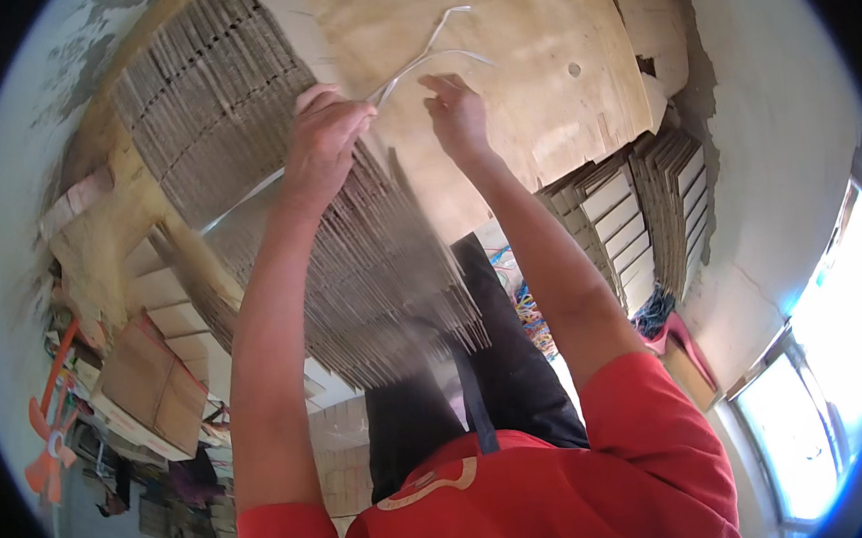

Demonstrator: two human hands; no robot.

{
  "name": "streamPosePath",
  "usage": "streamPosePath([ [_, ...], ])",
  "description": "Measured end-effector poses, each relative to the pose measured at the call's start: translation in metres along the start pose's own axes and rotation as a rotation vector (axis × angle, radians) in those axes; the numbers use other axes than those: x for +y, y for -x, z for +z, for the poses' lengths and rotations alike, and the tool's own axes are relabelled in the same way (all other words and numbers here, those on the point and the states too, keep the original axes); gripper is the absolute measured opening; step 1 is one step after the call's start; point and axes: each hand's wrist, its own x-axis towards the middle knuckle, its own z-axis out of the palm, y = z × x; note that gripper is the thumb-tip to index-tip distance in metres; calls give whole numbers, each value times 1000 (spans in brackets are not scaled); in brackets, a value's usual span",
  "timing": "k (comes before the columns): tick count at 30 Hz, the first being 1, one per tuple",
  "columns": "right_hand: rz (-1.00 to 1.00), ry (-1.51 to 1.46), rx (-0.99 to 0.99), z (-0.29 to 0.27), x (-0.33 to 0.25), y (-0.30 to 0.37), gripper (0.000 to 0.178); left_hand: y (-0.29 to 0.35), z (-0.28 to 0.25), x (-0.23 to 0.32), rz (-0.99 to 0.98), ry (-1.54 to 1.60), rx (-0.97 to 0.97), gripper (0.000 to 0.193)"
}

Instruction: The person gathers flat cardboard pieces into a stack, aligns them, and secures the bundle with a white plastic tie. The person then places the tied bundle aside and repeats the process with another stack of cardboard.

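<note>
Red shirt sleeves (566, 479) are filling the lower edge of the frame, with two bare forearms reaching up from them toward the centre top. Left hand (320, 142) is clenching around a white strap (417, 62) at upper centre; right hand (457, 117) is pinching the same strap just beside it, fingers closed on it. Strap is looping above both hands and trailing down to the left across a bundle of flat cardboard sheets (371, 263) lying under the hands.

Step in hand, judged: tying or cinching the strap around the bundle. Next move is likely calling for tension on both ends while the knot is being drawn tight against the sheets.

Count: two hands, one strap, one bundle being worked. More cardboard stacks (647, 214) are standing at centre right, several, number unclear. One brown box (154, 383) is sitting at lower left. One window (829, 381) is glaring at lower right.
</note>
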Motion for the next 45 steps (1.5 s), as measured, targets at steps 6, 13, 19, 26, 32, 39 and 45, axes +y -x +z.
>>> streamPosePath([
  [6, -271, 357, -129, 33, 11, -42, 18, -4, 2, 9, -43, -59, 6, 12],
  [13, -382, 638, -310, 59, 12, -57, 12, -5, 2, 13, -51, -95, -1, 11],
  [19, -572, 791, -379, 46, 11, -67, 14, -3, 0, 13, -101, -86, 1, 9],
  [26, -463, 618, -520, 35, 14, -80, 17, -5, 1, 14, -91, -116, -8, 9],
  [32, -587, 837, -599, 39, 7, -74, 11, -6, 2, 13, -81, -117, -9, 9],
  [39, -363, 615, -526, 39, 1, -76, 12, -4, 2, 11, -90, -113, 4, 8],
  [45, -368, 456, -599, 16, -3, -89, 6, -4, 4, 9, -60, -126, -11, 9],
])
